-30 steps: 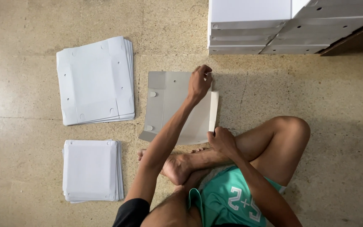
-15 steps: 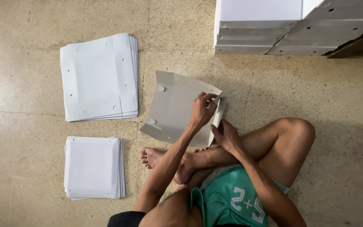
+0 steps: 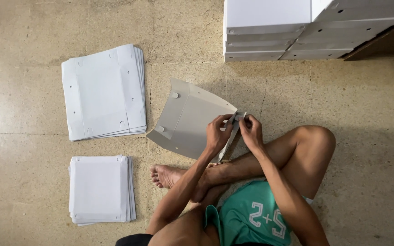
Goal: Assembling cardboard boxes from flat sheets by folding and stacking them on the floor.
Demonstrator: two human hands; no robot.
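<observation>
Since half second ago, both hands close together at sheet's upper right corner; sheet tilts more, far edge lifted.

Head view: left hand [image 3: 217, 134] pinches folded flap of grey cardboard sheet [image 3: 185, 120], fingers closed on edge. Right hand [image 3: 251, 132] at 3 o'clock of left, fingertips nipping small tab, likely to tuck it in. Sheet rests on floor [image 3: 365, 136] before crossed legs. Flat stacks [image 3: 103, 91] at 9 o'clock, smaller stack [image 3: 100, 189] at 8; finished boxes [image 3: 270, 29] at 1.
</observation>
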